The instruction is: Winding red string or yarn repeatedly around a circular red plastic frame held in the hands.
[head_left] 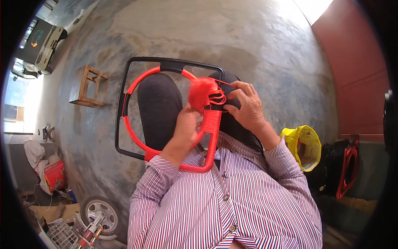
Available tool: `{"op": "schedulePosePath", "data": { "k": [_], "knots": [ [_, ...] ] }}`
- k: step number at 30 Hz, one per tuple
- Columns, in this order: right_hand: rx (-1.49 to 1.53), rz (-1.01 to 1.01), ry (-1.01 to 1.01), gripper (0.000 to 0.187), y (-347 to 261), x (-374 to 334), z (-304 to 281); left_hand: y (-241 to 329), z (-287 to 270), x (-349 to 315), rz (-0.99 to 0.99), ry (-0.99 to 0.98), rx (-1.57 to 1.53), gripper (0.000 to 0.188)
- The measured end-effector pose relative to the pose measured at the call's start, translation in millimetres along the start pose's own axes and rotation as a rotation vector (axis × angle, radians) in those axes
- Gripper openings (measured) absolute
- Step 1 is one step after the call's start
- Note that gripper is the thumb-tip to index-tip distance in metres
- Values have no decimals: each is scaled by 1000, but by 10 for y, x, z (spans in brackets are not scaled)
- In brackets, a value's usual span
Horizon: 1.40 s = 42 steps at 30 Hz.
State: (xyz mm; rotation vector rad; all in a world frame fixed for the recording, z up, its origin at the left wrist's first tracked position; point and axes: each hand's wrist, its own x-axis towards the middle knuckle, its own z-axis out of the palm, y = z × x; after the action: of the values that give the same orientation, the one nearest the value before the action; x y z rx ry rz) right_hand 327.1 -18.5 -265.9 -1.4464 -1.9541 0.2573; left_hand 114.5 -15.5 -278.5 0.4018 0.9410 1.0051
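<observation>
On our lap: a black frame (124, 83) partly wound in red cord (212, 124) lies across our dark-trousered knees, above the concrete floor (257, 45).
Left hand (187, 124): our grip is closed around the frame's red-wrapped bar, thumb toward the wrapping.
Right hand (248, 107): our fingers (242, 88) pinch loops of the red cord at the frame's upper edge; how tightly we cannot quite tell, as the loops hide the fingertips.
Cord bundle (200, 92): a blurred red wad sits between our hands, touching the frame.
To our right: a yellow bag (304, 145) stands open near our elbow.
To our left: a wooden stool (89, 85) lies well apart on the floor; a wheel (99, 211) is nearer our body.
</observation>
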Motion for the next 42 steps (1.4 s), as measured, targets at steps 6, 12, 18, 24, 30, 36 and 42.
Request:
{"op": "schedulePosePath", "data": {
  "k": [6,12,18,24,30,36,42],
  "knots": [
    [-20,0,-202,41,-39,-92,102,61,59,-43,-92,-176,-126,37],
    [230,-17,-97,33,23,-105,125,122,54,-74,-205,-190,-171,29],
    [1309,405,78,28,235,-266,-147,141,48,-70,-239,-157,-187,27],
    [1853,225,67,21,624,-486,-927,115,106,-82,-146,-149,-143,30],
    [1336,759,417,20,405,-367,-911,132,94,-91,-138,-232,-153,32],
    [881,611,-282,18,-121,-182,-170,114,98,-124,-130,-189,-1,23],
    [1168,646,-95,17,46,-136,-244,70,41,-97,-103,-151,32,20]
  ]
}}
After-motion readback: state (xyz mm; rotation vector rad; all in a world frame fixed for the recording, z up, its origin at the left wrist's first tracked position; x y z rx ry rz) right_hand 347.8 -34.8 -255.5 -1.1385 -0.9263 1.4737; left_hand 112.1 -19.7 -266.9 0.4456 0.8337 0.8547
